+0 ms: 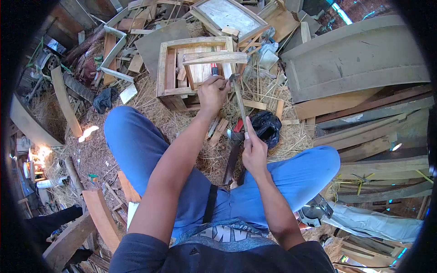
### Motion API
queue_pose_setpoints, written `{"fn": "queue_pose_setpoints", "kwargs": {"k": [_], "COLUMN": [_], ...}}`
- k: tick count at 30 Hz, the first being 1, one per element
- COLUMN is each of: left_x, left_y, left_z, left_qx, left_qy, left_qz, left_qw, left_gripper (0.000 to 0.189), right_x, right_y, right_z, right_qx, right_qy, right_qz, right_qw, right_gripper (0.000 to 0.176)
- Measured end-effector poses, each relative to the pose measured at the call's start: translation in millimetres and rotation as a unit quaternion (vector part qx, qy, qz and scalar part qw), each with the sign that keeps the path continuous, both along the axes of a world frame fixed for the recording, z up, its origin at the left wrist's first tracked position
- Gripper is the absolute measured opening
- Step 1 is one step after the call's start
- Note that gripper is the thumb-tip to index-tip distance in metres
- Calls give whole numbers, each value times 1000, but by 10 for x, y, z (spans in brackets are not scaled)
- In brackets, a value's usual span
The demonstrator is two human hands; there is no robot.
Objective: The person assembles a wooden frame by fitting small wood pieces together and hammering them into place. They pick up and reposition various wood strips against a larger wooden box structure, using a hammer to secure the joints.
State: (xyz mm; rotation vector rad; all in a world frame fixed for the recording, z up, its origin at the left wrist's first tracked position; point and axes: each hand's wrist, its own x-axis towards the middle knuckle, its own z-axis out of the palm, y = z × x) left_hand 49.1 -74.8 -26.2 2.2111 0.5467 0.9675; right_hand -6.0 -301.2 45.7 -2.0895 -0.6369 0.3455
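My right hand [255, 152] is wrapped round the wooden handle of a hammer [240, 102]. The hammer's dark head reaches up to the fingers of my left hand [213, 94]. Those fingers are pinched together at the near side of a wooden box [162, 68]; I cannot tell what is between them. A wooden strip [215, 58] stretches across the box, just beyond my left hand. Inside the box, a red and dark striped handle [214, 69] shows above my knuckles.
Straw and wood scraps cover the ground. A hand saw [231, 161] and a black plastic bag [267, 129] lie between my legs. A large curved panel [355, 59] and stacked boards [378, 136] fill the right side. A circular saw [314, 211] sits beside my right leg.
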Motion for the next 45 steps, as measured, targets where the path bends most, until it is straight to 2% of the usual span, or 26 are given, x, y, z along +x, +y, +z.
{"fn": "queue_pose_setpoints", "kwargs": {"k": [10, 16, 18, 22, 25, 27, 30, 37, 43, 45], "left_x": [-1, -82, -129, -162, -144, -136, -138, -120, -113, -112], "left_y": [27, 112, 134, 166, 199, 224, 220, 219, 194, 208], "left_z": [-30, -32, 19, 110, 72, 47, 31, -18, -13, -15], "left_qx": [-17, 10, 9, -8, -4, 0, -6, 5, 13, 19], "left_qy": [-10, 7, 9, 61, 77, 59, 67, 55, 85, 69], "left_qz": [4, -47, -88, -96, -96, -114, -116, -106, -91, -97], "left_qw": [1000, 999, 996, 993, 992, 992, 991, 993, 992, 993], "left_gripper": [15, 20, 24, 29, 33, 35, 35, 33, 32, 32], "right_x": [15, 18, 26, 39, 36, 43, 10, -9, 3, 32], "right_y": [-13, -23, -7, 3, 11, 24, 30, 28, 68, 66], "right_z": [-26, 10, 14, 8, 20, -22, 42, 85, -2, 93], "right_qx": [6, -7, 25, 27, 15, 29, 29, 18, 44, -29], "right_qy": [-28, -5, -48, -59, -23, -67, -28, -23, -105, 19], "right_qz": [4, 3, 9, 11, 5, 11, 0, -9, -6, 8], "right_qw": [1000, 1000, 998, 998, 1000, 997, 999, 1000, 993, 999], "right_gripper": [65, 64, 65, 64, 64, 62, 60, 59, 58, 58]}}
